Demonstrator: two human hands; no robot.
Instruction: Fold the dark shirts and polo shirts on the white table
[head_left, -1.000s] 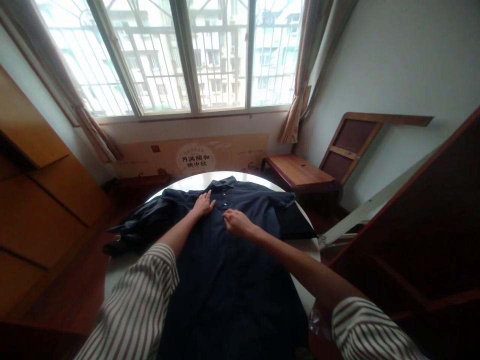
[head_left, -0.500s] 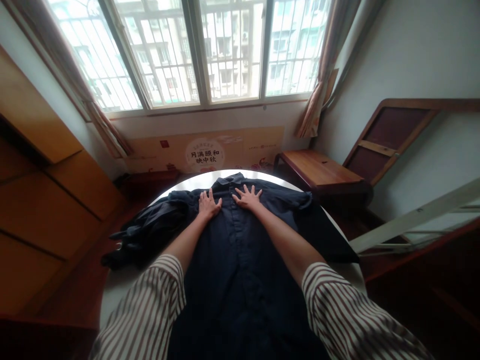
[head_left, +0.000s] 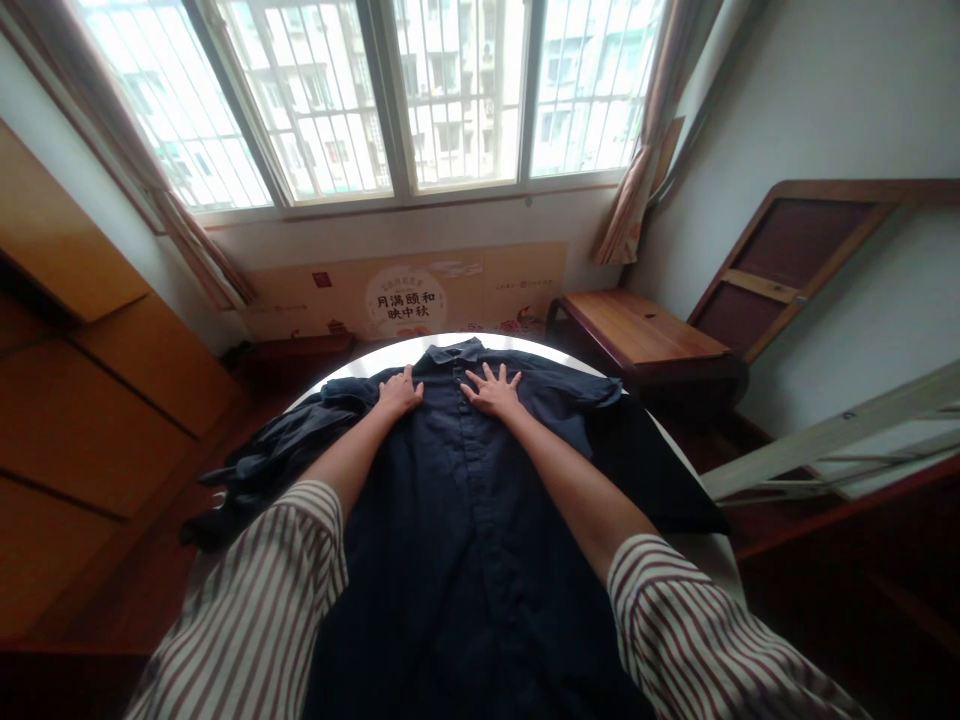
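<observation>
So over on the far left of the frame there's a wooden cabinet (head_left: pixel 82 420), then a crumpled pile of dark clothing (head_left: pixel 300 430) slumped on the left side of a white round table (head_left: pixel 375 360). Can't make out how many pieces are in that pile, it's all one dark lump from here.

Next is the person's left hand (head_left: pixel 401 393), just above centre, palm side down on the chest of a navy button-up shirt (head_left: pixel 450 520). Fingers look a bit bent, and honestly I can't tell if it's pinching any cloth or only resting there.

The shirt itself lies front up down the middle of the frame, collar (head_left: pixel 454 350) at the far end, body running off the bottom edge. Looks like thin woven stuff, so I'd guess light, soft and floppy, nothing fragile, easy to wrinkle. The collar and the button placket (head_left: pixel 471 440) are probably the stiffest bits. I'd grab it at the shoulder seams, or the placket; pinch mid-panel and it'll likely just bunch up.

Right of the placket, the right hand (head_left: pixel 493 392) is spread flat, fingers fanned, gripping nothing. Past it, a flat black cloth (head_left: pixel 660 475) pokes out from under the shirt's sleeve, and a low wooden bench (head_left: pixel 645 330) stands beyond the table, right of centre.
</observation>
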